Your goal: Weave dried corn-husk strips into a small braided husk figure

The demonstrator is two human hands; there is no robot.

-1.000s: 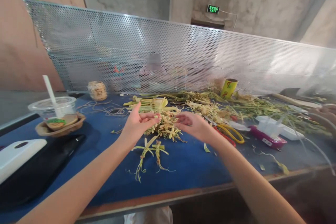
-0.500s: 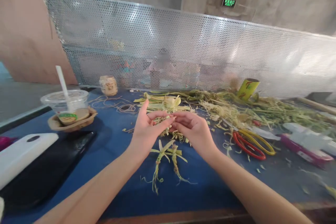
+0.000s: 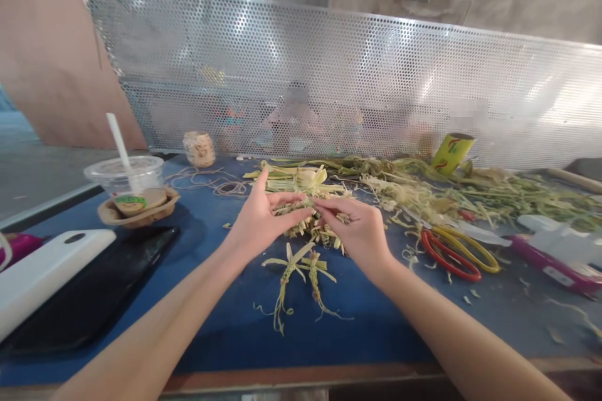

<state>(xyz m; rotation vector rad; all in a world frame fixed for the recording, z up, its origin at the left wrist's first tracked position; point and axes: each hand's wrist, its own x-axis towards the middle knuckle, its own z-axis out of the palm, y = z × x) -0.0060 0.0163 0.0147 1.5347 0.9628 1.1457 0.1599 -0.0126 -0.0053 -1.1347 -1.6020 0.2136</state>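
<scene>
My left hand (image 3: 260,214) and my right hand (image 3: 360,229) meet at the middle of the blue table (image 3: 216,319), fingertips nearly touching. Between them they pinch a small pale green plant piece (image 3: 308,202), its shape mostly hidden by the fingers. One finger of the left hand points up, away from the pinch. Just below lie two braided plant-fibre figures, the left one (image 3: 286,276) and the right one (image 3: 315,279), each with flat crossed strips on top and loose thread-like ends. Chopped plant scraps (image 3: 324,235) are heaped under and behind my hands.
Behind lie pale stalks (image 3: 301,178) and dried plant material (image 3: 493,197). Red and yellow scissors handles (image 3: 451,257), a purple box (image 3: 550,263) and a yellow-green can (image 3: 452,153) are right. A cup (image 3: 125,178), a black tablet (image 3: 103,291) and twine (image 3: 226,185) are left. A perforated metal screen (image 3: 301,50) stands behind.
The view has shifted slightly. My right hand has turned a little, its fingertips drawn together, and more of the scrap heap shows below the hands. The two braided figures lie as before.
</scene>
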